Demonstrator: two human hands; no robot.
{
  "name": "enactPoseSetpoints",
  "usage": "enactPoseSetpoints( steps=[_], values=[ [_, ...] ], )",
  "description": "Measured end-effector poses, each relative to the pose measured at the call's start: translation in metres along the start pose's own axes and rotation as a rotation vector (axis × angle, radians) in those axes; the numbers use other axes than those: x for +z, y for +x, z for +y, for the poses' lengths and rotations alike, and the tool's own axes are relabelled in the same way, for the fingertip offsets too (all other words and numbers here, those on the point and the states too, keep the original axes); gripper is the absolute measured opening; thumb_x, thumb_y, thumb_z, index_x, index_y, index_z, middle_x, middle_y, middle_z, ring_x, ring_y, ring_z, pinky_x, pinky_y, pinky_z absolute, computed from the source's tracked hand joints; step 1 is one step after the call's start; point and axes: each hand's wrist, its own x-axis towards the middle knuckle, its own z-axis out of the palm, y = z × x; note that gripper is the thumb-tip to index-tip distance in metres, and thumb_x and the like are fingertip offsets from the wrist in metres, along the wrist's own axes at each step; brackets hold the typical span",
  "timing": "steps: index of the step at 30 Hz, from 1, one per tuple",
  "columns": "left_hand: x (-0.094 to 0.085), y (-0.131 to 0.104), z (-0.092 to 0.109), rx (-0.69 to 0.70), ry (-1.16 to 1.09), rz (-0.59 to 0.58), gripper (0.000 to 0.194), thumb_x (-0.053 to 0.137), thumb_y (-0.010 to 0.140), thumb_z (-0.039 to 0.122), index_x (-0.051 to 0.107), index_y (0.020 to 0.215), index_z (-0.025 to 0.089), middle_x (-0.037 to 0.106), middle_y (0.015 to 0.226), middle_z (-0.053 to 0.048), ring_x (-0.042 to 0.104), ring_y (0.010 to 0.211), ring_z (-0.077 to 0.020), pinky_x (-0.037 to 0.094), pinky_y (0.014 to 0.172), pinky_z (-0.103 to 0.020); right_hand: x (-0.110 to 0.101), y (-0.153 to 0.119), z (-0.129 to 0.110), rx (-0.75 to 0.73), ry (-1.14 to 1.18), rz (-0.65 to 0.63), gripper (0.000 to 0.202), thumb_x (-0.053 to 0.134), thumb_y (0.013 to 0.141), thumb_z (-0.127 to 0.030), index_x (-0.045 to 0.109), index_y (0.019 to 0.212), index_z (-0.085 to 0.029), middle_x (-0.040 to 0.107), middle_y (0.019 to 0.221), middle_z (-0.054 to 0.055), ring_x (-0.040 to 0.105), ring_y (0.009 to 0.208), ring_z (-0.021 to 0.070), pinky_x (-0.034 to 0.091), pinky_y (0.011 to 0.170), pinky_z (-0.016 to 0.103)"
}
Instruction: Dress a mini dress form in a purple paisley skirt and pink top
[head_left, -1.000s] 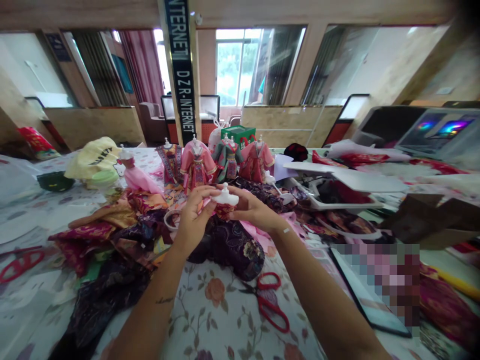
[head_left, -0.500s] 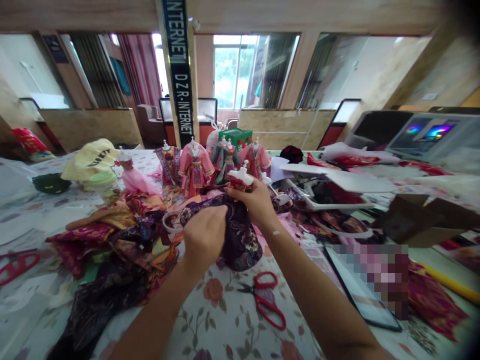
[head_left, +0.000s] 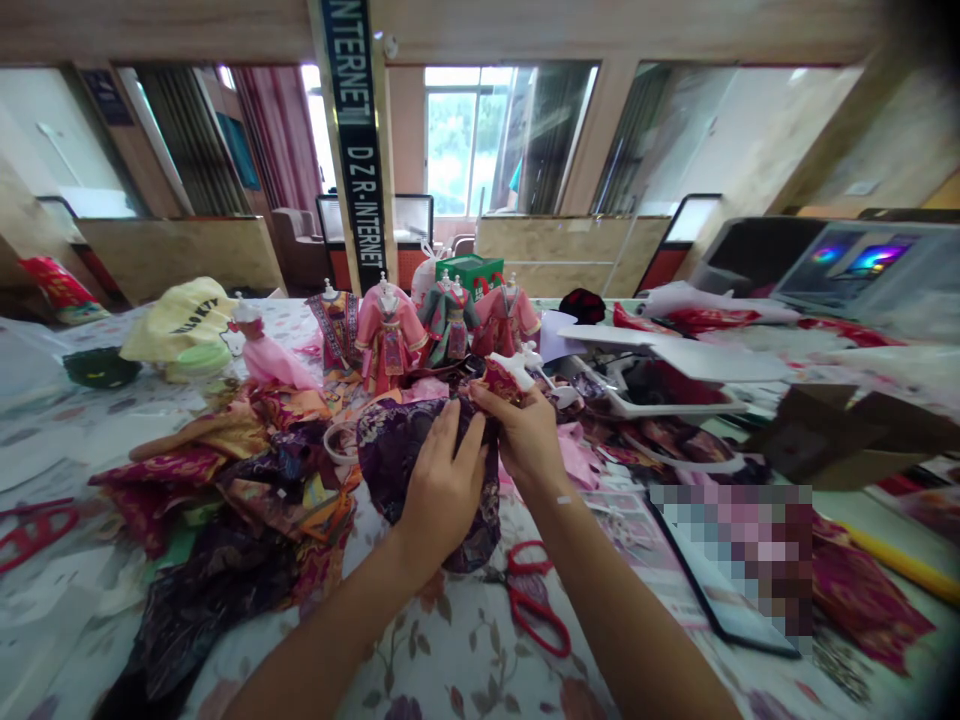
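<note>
My right hand (head_left: 531, 435) is closed around a small white dress-form torso (head_left: 517, 368), tilted to the right, with red and gold cloth on its chest. From the torso hangs a dark purple patterned skirt cloth (head_left: 390, 440). My left hand (head_left: 444, 490) lies over this cloth, its fingers gripping it close to the torso's waist; the fingertips are partly lost in the folds. Below the hands, red-handled scissors (head_left: 536, 610) rest on the flowered tablecloth (head_left: 405, 640), their blades partly covered by the cloth.
Several dressed miniature forms (head_left: 388, 335) stand at the back. Heaped fabric pieces (head_left: 247, 470) spread to the left, beside another pair of red scissors (head_left: 37, 530). A tablet (head_left: 720, 570), a cardboard box (head_left: 847, 435) and a white tray (head_left: 675, 408) occupy the right.
My left hand has moved up and right from beside the cloth onto it. The torso has tipped from upright to the right, and the skirt cloth has shifted left and hangs lower.
</note>
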Motion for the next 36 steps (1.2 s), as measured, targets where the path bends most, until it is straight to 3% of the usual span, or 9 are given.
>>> enactPoseSetpoints(
  steps=[8,12,17,24,28,33,36],
  values=[
    [0.006,-0.002,0.002,-0.051,0.006,-0.153,0.040,0.042,0.089,0.019,0.045,0.128,0.009,0.051,0.132,-0.017,0.039,0.129,-0.0261,0.027,0.110,-0.050,-0.014,0.000,0.010,0.000,-0.037,0.074,0.043,0.080,0.052,-0.018,0.065,0.092,-0.017,0.069,0.077,-0.001,0.062,0.069,0.0150,0.050,0.072,0.031],
    [0.006,-0.003,-0.003,-0.093,-0.045,-0.121,0.041,0.044,0.089,0.021,0.045,0.127,0.008,0.051,0.131,-0.017,0.039,0.129,-0.0254,0.027,0.109,-0.048,-0.010,-0.003,0.016,-0.047,-0.105,0.024,0.039,0.078,0.058,-0.024,0.065,0.095,-0.017,0.069,0.090,0.002,0.062,0.082,0.0176,0.047,0.083,0.035],
    [0.004,-0.002,-0.005,-0.224,-0.205,-0.058,0.037,0.047,0.088,0.021,0.049,0.123,0.012,0.055,0.126,-0.015,0.047,0.122,-0.0247,0.034,0.105,-0.044,-0.001,-0.010,0.015,-0.008,-0.087,-0.048,0.038,0.074,0.063,-0.026,0.061,0.097,-0.019,0.066,0.090,0.002,0.060,0.087,0.0177,0.045,0.086,0.035],
    [-0.002,0.008,-0.010,-0.489,-0.689,-0.123,0.035,0.054,0.084,0.023,0.053,0.118,0.018,0.061,0.118,-0.009,0.054,0.111,-0.0211,0.039,0.099,-0.036,0.009,-0.017,-0.003,0.120,0.067,-0.077,0.037,0.070,0.059,-0.015,0.057,0.093,-0.020,0.064,0.091,0.000,0.059,0.091,0.0159,0.044,0.084,0.030],
    [-0.007,0.014,-0.030,-0.613,-1.116,-0.192,0.037,0.062,0.079,0.026,0.055,0.114,0.019,0.062,0.117,-0.008,0.055,0.111,-0.0207,0.039,0.098,-0.034,0.010,-0.015,-0.021,0.257,0.132,-0.222,0.037,0.065,0.055,-0.008,0.060,0.089,-0.019,0.064,0.085,-0.002,0.058,0.080,0.0112,0.044,0.077,0.023],
    [-0.014,0.019,-0.053,-0.751,-1.372,-0.144,0.037,0.072,0.071,0.027,0.062,0.105,0.019,0.068,0.105,-0.004,0.060,0.102,-0.0191,0.041,0.093,-0.030,0.010,-0.005,-0.032,0.291,-0.050,-0.484,0.034,0.071,0.056,-0.009,0.064,0.088,-0.018,0.067,0.081,-0.002,0.060,0.075,0.0108,0.045,0.076,0.024],
    [-0.011,0.016,-0.057,-0.795,-1.517,-0.136,0.034,0.074,0.068,0.026,0.064,0.099,0.018,0.069,0.097,-0.004,0.062,0.096,-0.0182,0.043,0.090,-0.029,0.011,0.002,-0.030,0.265,-0.226,-0.542,0.038,0.076,0.053,-0.012,0.065,0.089,-0.016,0.069,0.083,0.001,0.063,0.077,0.0142,0.047,0.077,0.029]
  ],
)
